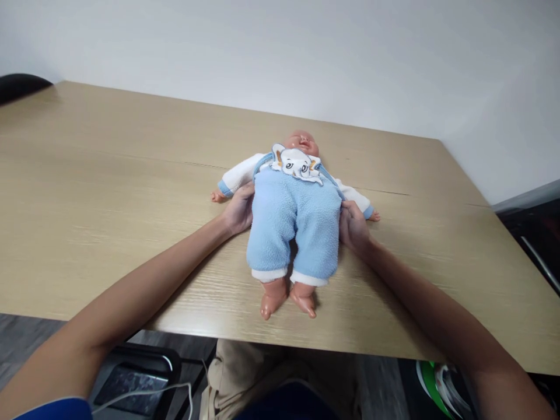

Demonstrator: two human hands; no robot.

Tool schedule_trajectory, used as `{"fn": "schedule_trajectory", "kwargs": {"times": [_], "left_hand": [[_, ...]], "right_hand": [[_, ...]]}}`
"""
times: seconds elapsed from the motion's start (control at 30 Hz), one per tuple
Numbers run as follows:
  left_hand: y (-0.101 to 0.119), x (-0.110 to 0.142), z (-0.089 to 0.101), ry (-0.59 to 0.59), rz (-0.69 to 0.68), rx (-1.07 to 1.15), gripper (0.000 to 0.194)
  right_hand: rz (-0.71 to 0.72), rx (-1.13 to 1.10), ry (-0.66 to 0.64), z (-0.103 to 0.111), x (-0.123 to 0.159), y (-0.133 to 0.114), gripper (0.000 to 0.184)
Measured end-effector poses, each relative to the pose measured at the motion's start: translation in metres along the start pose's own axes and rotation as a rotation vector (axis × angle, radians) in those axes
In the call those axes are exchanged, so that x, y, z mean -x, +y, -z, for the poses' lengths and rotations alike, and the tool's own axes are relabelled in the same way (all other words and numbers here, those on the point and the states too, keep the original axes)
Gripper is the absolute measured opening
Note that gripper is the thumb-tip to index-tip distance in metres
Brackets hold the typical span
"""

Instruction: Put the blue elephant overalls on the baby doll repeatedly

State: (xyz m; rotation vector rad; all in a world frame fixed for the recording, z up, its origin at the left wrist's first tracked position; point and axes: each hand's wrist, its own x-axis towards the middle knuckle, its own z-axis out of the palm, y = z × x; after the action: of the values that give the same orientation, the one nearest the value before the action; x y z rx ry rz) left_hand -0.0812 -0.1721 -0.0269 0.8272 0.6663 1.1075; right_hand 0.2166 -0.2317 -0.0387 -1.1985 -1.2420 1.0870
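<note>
A baby doll (301, 142) lies on its back on the table, its feet toward me and its arms spread. It wears light blue fleece overalls (273, 221) with a white elephant bib front, over a white top with blue cuffs. My left hand (240, 209) grips the doll's left-hand side in view, at the hip of the overalls. On the opposite side my right hand (352, 224) holds the overalls at the same height. My fingers curl in against the cloth, and their tips are partly hidden by the doll.
The wooden table (131, 163) reaches back to a white wall (280, 58). A dark chair (21, 87) stands at far left. Below the front edge are a black seat with a dark screen-like device (131, 385), a white cable (153, 392) and a green-and-white round object (433, 385).
</note>
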Motion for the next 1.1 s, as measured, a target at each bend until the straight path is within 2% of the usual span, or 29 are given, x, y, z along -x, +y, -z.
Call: {"fn": "schedule_trajectory", "kwargs": {"times": [0.1,0.23,0.4,0.53,0.63,0.8,0.9,1.1], "left_hand": [[-0.001,0.0,0.001,0.01,-0.04,0.028,0.03],[0.001,-0.001,-0.001,0.012,-0.056,0.066,0.027],[0.001,-0.003,-0.006,0.048,-0.087,0.101,0.02],[-0.003,-0.005,-0.002,0.068,-0.137,0.006,0.022],[-0.005,-0.007,0.007,0.016,-0.149,-0.068,0.019],[-0.002,-0.018,0.023,-0.058,-0.154,-0.137,0.027],[0.002,-0.022,0.031,-0.069,-0.157,-0.206,0.028],[0.013,-0.016,0.03,-0.189,-0.133,-0.209,0.034]], "right_hand": [[-0.151,-0.289,0.039,-0.004,0.002,-0.003,0.04],[-0.174,-0.431,0.079,-0.008,0.007,-0.01,0.04],[-0.223,-0.445,0.011,-0.006,0.008,-0.015,0.036],[-0.225,-0.405,0.0,-0.003,0.007,-0.012,0.039],[-0.189,-0.353,0.009,-0.001,0.007,-0.01,0.039],[-0.119,-0.366,0.021,-0.006,0.009,-0.014,0.042],[-0.048,-0.336,0.03,-0.008,0.009,-0.015,0.034],[-0.004,-0.314,0.037,-0.004,0.008,-0.009,0.027]]}}
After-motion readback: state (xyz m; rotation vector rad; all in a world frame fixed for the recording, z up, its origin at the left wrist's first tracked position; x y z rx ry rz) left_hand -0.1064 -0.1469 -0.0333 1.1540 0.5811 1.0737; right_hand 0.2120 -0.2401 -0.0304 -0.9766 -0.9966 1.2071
